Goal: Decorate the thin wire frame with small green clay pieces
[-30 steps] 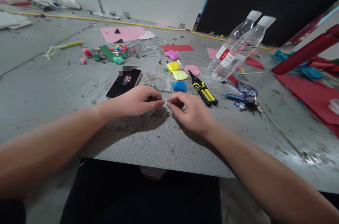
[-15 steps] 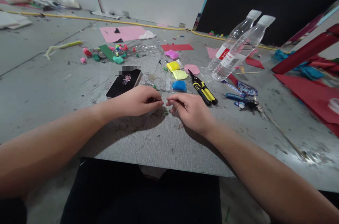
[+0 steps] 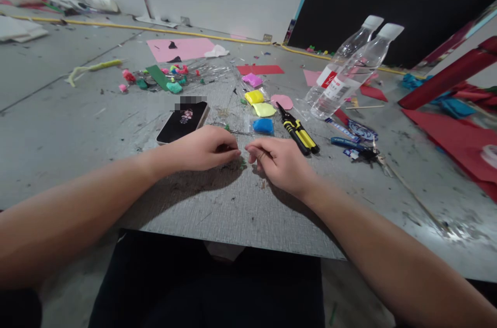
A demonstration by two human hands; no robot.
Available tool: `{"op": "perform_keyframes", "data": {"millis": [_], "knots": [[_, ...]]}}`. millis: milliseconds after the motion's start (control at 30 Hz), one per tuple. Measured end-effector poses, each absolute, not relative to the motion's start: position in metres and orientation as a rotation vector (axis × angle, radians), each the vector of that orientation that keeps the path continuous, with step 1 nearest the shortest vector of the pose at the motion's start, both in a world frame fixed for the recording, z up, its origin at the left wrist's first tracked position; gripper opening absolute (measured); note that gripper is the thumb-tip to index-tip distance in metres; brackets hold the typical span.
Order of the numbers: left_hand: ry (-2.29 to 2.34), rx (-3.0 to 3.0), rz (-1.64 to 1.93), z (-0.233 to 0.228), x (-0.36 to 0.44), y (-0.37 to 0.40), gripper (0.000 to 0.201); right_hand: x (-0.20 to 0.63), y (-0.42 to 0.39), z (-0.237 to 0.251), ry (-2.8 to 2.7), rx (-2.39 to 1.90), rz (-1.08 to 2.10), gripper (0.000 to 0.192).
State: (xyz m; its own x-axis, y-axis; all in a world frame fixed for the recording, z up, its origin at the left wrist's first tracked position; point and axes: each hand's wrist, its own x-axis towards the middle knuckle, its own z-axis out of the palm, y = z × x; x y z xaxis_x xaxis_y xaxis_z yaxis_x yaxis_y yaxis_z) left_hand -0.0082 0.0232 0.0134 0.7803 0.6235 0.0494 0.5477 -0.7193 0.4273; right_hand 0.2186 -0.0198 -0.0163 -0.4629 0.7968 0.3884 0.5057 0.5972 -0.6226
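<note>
My left hand [image 3: 202,148] and my right hand [image 3: 281,162] rest on the grey table [image 3: 233,214], fingertips almost touching in the middle. Both have their fingers curled and pinched shut; anything between them is too small to make out. A tiny green scrap [image 3: 243,165] lies on the table just below the fingertips. A black phone [image 3: 182,122] lies right behind my left hand. A blue clay lump in a clear bag [image 3: 263,125] sits behind the gap between the hands, and yellow-and-black cutters [image 3: 298,135] lie beyond my right hand.
Yellow [image 3: 254,97], pale green [image 3: 264,109] and magenta [image 3: 252,79] clay lumps lie further back. Two clear water bottles [image 3: 349,77] lean at the right. Red paper [image 3: 454,139], a thin wooden stick [image 3: 411,193], pink paper [image 3: 180,49] and clay scraps [image 3: 173,85] lie around.
My right hand's fingers have curled in and dropped slightly toward the table; my left hand has stayed almost still. Nothing else has moved.
</note>
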Motion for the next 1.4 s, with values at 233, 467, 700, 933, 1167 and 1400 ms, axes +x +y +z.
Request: {"op": "perform_keyframes", "data": {"millis": [233,467,700,933,1167,1400], "knots": [[0.914,2.583,0.235,0.0142,-0.0068,0.0224,0.033,0.2171,-0.0164,-0.0227,-2.147,-0.992,0.587,0.021],[0.885,2.589,0.220,0.0141,-0.0076,0.0223,0.031,0.2178,-0.0180,-0.0218,-2.141,-1.053,0.557,0.016],[0.891,2.575,0.199,0.0154,-0.0069,0.0211,0.032,0.2183,-0.0183,-0.0182,-2.190,-1.022,0.580,0.033],[0.897,2.578,0.167,0.0146,-0.0077,0.0223,0.030,0.2164,-0.0189,-0.0190,-2.185,-1.017,0.684,0.021],[0.852,2.600,0.178,0.0138,-0.0078,0.0219,0.029,0.2155,-0.0197,-0.0179,-2.203,-1.035,0.692,0.016],[0.813,2.629,0.167,0.0135,-0.0081,0.0224,0.028,0.2154,-0.0183,-0.0194,-2.230,-1.045,0.605,0.014]]}}
